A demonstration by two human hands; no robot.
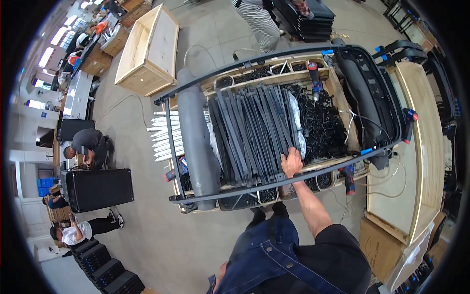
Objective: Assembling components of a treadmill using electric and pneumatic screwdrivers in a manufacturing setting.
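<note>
My right hand [292, 162] reaches over the near rail of a long black metal frame [274, 185]. Its fingers curl around the near end of one black metal strip [288, 128] at the right side of a bundle. The other strips [245, 132] lie side by side in a wooden crate. Beside them is a heap of small black parts [320, 125], with a power drill [315, 81] on its far edge. Only a bit of skin of my left arm shows low beside my overalls; the fingers there are hidden. The frame spans the crate over two grey padded rollers [197, 142].
More drills hang at the near rail [348, 179] and right end [410, 125]. White rods [165, 136] stick out left. An open wooden box [149, 51] stands far left, a long wooden crate [416, 161] right. People work at left around a black case [100, 189]; another stands beyond.
</note>
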